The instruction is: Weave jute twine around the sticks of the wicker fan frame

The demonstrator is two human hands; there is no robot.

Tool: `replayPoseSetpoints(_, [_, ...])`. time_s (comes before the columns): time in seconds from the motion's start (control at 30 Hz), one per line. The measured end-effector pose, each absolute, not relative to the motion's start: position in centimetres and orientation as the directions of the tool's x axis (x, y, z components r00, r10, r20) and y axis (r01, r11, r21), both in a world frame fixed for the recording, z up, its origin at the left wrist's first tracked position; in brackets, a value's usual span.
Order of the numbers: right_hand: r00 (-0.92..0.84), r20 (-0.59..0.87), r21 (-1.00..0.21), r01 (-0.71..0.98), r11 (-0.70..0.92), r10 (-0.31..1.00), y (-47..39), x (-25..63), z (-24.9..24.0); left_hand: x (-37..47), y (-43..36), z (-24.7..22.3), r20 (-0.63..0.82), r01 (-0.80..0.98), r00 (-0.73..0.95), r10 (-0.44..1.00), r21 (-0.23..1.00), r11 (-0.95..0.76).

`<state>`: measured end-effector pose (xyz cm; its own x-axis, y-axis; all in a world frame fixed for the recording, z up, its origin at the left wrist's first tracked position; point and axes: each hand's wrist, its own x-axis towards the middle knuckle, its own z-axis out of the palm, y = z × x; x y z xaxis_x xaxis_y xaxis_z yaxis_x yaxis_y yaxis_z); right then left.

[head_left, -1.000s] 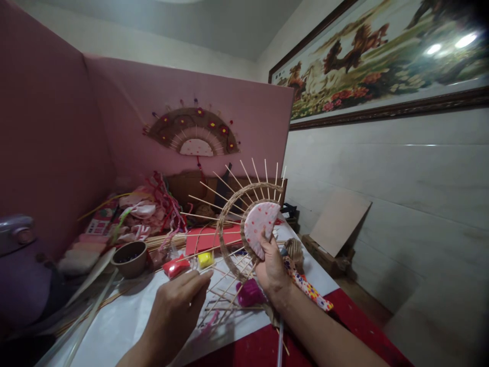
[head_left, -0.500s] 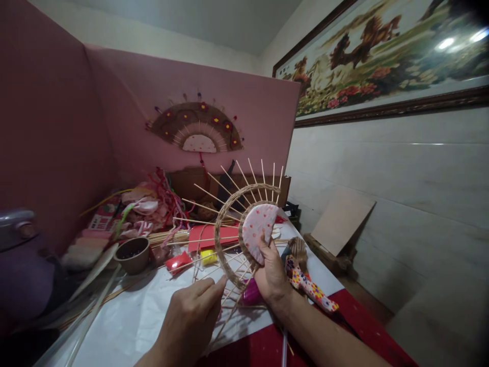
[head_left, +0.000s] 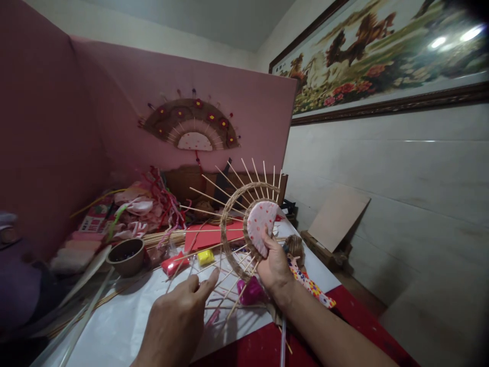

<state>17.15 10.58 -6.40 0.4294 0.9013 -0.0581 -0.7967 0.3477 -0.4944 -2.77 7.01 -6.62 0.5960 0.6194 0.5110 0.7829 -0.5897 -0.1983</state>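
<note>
In the head view, the right grip [head_left: 277,267] is clamped on the spotted pad [head_left: 262,220] of a fan frame [head_left: 248,227], with thumb on the face; the frame is held tilted over the bench [head_left: 118,311], up and left from this grip. The left grip [head_left: 178,313] is near the sticks [head_left: 206,230], index finger stretched out, but I cannot tell if it pinches something. Two woven bands [head_left: 223,229] appear made; between them and beyond the outer one the sticks are bare, so I judge the weaving only partly done
</note>
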Motion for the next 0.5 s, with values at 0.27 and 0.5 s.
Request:
replayPoseSetpoints(0.27, [0.373, -0.144, -0.498, -0.828, 0.259, 0.916, 10.9, 18.1, -6.5, -3.1, 7.7, -6.7, 0.337, 0.451, 0.577, 0.744, 0.628, -0.634])
replayPoseSetpoints(0.5, [0.337, -0.182, -0.509, -0.836, 0.205, 0.924, 11.2, 18.6, -6.8, -3.3, 8.9, -7.2, 0.117, 0.138, 0.665, 0.738, 0.951, -0.275])
